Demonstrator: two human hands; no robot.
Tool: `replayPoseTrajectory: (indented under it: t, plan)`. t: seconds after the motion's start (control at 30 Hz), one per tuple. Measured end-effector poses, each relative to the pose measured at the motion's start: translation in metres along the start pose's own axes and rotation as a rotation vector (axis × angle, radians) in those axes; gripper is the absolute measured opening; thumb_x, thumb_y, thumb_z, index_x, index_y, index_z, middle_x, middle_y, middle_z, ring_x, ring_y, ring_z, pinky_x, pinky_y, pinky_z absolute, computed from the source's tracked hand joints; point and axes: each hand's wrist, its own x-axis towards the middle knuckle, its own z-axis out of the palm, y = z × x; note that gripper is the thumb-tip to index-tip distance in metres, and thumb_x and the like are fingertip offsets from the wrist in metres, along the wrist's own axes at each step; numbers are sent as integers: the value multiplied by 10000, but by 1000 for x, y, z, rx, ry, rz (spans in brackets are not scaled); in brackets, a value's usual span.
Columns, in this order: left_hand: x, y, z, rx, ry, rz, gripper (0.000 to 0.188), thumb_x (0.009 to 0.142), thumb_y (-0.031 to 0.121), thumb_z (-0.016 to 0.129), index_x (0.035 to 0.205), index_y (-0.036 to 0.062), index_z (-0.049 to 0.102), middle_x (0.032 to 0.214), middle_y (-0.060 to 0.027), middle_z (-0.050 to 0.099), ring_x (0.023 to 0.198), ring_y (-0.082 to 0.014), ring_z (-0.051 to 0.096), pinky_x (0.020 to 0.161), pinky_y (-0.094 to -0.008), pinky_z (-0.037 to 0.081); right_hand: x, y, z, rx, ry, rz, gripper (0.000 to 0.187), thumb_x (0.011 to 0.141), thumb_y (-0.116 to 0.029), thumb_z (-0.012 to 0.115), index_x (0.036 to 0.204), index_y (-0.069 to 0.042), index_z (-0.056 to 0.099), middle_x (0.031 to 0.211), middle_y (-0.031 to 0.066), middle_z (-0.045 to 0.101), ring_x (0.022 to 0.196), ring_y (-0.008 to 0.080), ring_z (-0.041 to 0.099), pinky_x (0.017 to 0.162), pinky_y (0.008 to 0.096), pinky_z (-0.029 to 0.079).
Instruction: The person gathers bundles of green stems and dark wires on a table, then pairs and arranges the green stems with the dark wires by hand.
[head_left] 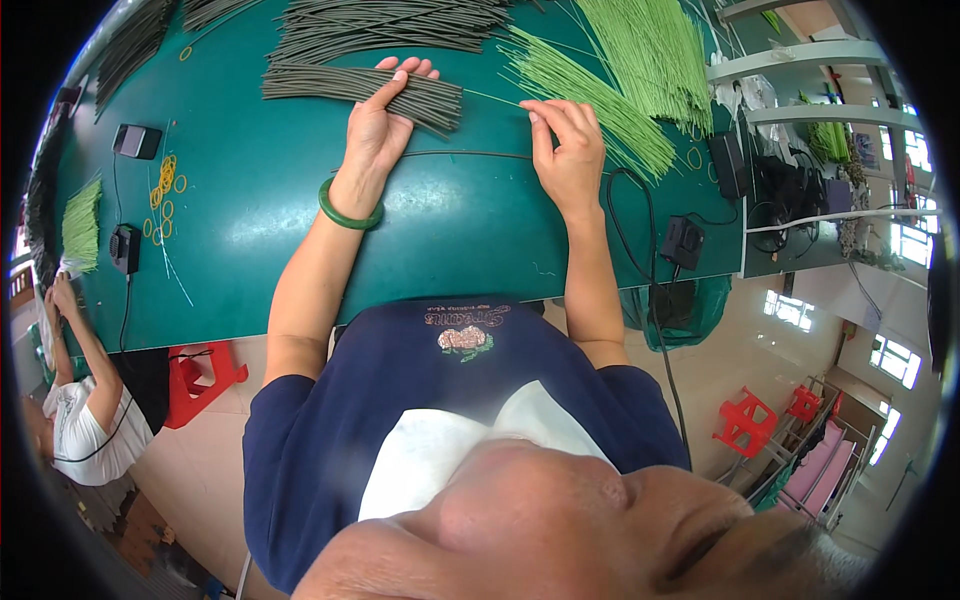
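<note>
One head-worn fisheye camera looks down from close above the near edge of the green table (470, 230), taking in its top and the floor (200, 470) beside it.

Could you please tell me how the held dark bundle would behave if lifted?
The bundle is probably fairly stiff, as its rods run nearly straight past the left hand. Its ends may splay or slip apart, since nothing visible ties it.

Two wired black boxes (124, 248) on the desk (450, 240), left side. Green plastic bag (708, 322) below its right edge. Red stools (738, 412) on the right. White-shirted co-worker (108, 432) left.
</note>
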Motion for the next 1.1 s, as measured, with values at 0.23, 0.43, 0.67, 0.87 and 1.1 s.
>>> replayPoseTrajectory:
  t: [0.23, 0.43, 0.67, 0.87, 1.1]
  plan:
    - [-1, -1, 0, 12, -7, 4, 319, 998, -70, 559, 1295, 20, 486, 1264, -187, 628, 1287, -356, 586, 1175, -543, 456, -1, 1, 1, -1, -9, -1, 145, 875, -62, 704, 974, -121, 792, 919, 31, 706, 847, 247, 612, 773, 376, 505]
    - [-7, -3, 8, 53, -24, 12, 299, 994, -62, 578, 1276, 6, 505, 1252, -199, 644, 1279, -357, 596, 1165, -539, 466, -1, -1, 2, 41, -33, 25, 144, 886, -50, 707, 997, -99, 786, 922, 43, 697, 876, 256, 627, 770, 375, 527]
    - [-23, -20, 18, 240, -148, -67, 244, 1000, -31, 594, 1241, -13, 558, 1240, -213, 672, 1213, -354, 649, 1082, -507, 541, -4, -13, 14, 304, -127, 193, 166, 891, -78, 761, 1055, -64, 784, 932, 68, 727, 786, 175, 680, 713, 300, 544]
    - [-30, -16, 31, 340, -119, -108, 315, 1009, -28, 572, 1317, -69, 522, 1334, -266, 624, 1208, -347, 659, 1018, -447, 589, -4, -4, 14, 340, -132, 211, 133, 911, -102, 760, 1027, -42, 785, 937, 71, 741, 763, 160, 683, 711, 282, 541]
    - [-26, 9, 41, 269, -34, -171, 187, 998, -61, 554, 1185, -59, 551, 1372, -281, 591, 1254, -375, 629, 1092, -489, 546, -4, 15, 9, 278, -8, 314, 132, 920, -122, 754, 1023, -47, 786, 892, 72, 725, 721, 159, 654, 690, 287, 528]
